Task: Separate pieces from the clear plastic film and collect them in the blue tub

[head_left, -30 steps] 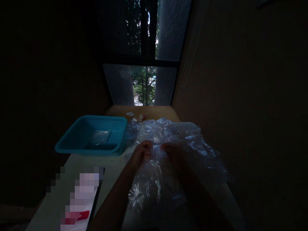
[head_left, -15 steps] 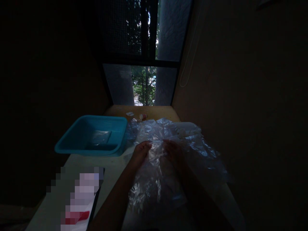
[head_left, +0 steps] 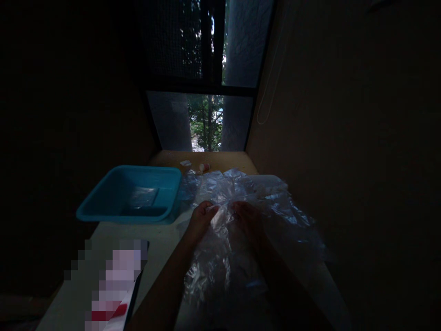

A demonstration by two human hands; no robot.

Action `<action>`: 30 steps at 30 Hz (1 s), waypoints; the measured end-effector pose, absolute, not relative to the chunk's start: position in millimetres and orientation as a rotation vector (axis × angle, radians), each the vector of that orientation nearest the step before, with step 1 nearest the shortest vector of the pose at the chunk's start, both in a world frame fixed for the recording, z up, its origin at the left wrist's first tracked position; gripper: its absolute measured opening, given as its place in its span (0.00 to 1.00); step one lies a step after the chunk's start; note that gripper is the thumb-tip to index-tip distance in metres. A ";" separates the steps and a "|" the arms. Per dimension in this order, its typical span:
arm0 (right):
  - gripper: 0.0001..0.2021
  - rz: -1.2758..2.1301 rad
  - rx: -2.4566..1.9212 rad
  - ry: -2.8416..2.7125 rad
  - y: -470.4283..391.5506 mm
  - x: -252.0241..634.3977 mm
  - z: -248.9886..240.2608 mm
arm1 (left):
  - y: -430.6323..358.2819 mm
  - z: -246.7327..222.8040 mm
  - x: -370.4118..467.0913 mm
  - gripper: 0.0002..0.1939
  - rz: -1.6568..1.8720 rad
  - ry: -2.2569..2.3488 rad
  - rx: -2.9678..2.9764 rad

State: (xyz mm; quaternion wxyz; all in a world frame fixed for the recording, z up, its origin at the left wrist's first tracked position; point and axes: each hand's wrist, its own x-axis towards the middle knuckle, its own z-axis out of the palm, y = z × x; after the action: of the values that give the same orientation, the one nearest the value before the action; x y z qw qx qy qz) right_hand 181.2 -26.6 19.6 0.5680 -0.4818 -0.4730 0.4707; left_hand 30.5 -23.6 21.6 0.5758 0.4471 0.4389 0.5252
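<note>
One blue basin (head_left: 110, 191) stands beside crumpled plastic (head_left: 222, 257).

Slim gap btwn tub (head_left: 113, 195) & L hand (head_left: 200, 219)

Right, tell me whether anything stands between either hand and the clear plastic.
Nothing visible does: the left hand pinches the clear plastic, and the right hand, though dim, appears to touch it too. The blue basin stands off to the left.

Between our left hand (head_left: 200, 219) and right hand (head_left: 249, 219), we now see creased, shiny plastic film (head_left: 223, 218) where a flatter whitish patch showed earlier.
</note>
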 end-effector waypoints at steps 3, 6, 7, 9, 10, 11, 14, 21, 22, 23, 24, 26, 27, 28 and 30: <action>0.09 1.047 -1.158 -1.096 -27.4 181.2 19.6 | -25.0 24.9 31.9 0.16 1.269 1.032 1.064; 0.06 0.988 -1.204 -1.098 -28.5 180.4 22.7 | -26.1 27.5 33.8 0.17 1.306 1.022 1.123; 0.05 0.965 -1.219 -1.114 -28.5 180.0 23.6 | -26.4 28.1 34.5 0.16 1.299 1.024 1.141; 0.05 0.919 -1.243 -1.157 -28.0 179.3 24.1 | -27.0 29.1 35.8 0.15 1.253 1.037 1.153; 0.05 0.902 -1.245 -1.184 -27.5 179.1 23.5 | -27.4 29.6 36.4 0.15 1.223 1.047 1.144; 0.05 0.889 -1.240 -1.212 -27.0 179.0 22.5 | -27.7 30.1 36.9 0.16 1.196 1.056 1.129; 0.06 0.835 -1.203 -1.292 -26.1 179.4 18.8 | -28.4 31.1 38.0 0.19 1.150 1.080 1.088; 0.05 0.471 -1.028 -1.550 -30.3 179.7 21.7 | -27.0 30.7 40.1 0.13 1.207 1.129 1.067; 0.05 0.424 -1.009 -1.593 -31.5 179.1 22.4 | -26.9 30.8 40.6 0.13 1.212 1.127 1.063; 0.05 0.374 -1.000 -1.630 -32.7 178.1 22.9 | -26.6 30.8 40.9 0.13 1.215 1.119 1.061; 0.06 0.320 -0.997 -1.664 -33.7 176.9 22.9 | -26.3 30.5 41.2 0.13 1.221 1.112 1.057; 0.14 0.210 -1.000 -1.714 -35.2 174.1 21.7 | -25.3 29.2 41.4 0.13 1.239 1.108 1.052; 0.18 0.165 -1.001 -1.730 -35.5 172.7 20.6 | -24.6 28.1 41.2 0.13 1.250 1.115 1.055; 0.22 0.135 -1.001 -1.741 -35.4 171.5 19.3 | -23.8 26.8 40.8 0.14 1.261 1.123 1.063; 0.24 0.142 -1.006 -1.750 -34.2 170.1 16.7 | -22.4 24.1 39.5 0.14 1.271 1.120 1.093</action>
State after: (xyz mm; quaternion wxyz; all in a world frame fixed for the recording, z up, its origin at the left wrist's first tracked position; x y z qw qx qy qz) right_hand 170.1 -34.2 16.7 0.5303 -0.4214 -0.7333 0.0594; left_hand 39.5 -22.4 24.1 0.5334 0.4584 0.4699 0.5334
